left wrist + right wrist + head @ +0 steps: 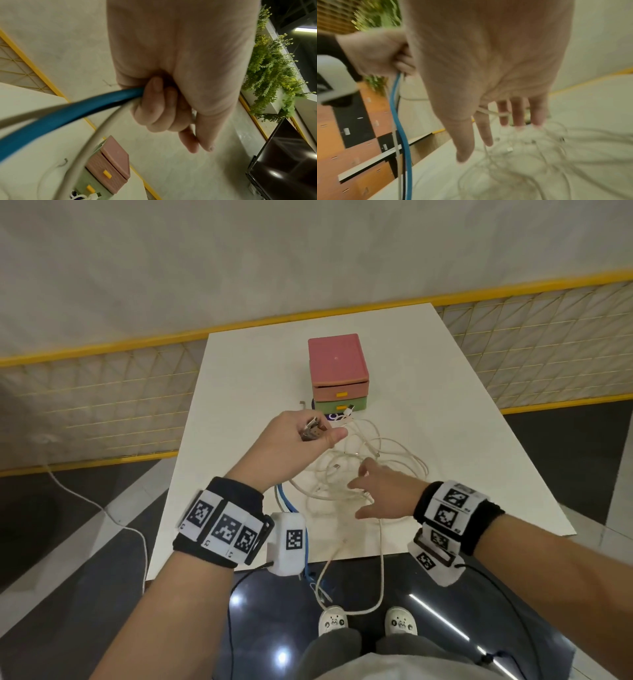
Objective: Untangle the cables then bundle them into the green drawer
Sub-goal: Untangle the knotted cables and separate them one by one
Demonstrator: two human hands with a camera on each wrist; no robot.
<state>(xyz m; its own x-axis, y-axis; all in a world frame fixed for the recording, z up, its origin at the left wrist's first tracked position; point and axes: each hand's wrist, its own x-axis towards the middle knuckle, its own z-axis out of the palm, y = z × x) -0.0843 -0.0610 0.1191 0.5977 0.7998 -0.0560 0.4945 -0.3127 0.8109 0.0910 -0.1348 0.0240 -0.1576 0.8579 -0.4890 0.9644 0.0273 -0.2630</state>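
Note:
A tangle of thin white cables (359, 460) lies on the white table (239, 392) in front of a small drawer unit with a pink top (337, 361) and a green drawer (340, 405), which is closed. My left hand (318, 436) is raised to the tangle's left and grips a bunch of cable ends: a blue cable (68, 116) and white cable (96, 135) run out of the fist. My right hand (359, 491) hovers over the tangle (522, 155) with straight, spread fingers (518, 115); one white strand crosses them.
Cable loops (382, 577) hang off the table's front edge towards my shoes (332, 619). A purple-and-white item (334, 416) lies before the green drawer. A yellow mesh fence (102, 392) runs behind the table. Another white cord (102, 508) trails on the floor at left.

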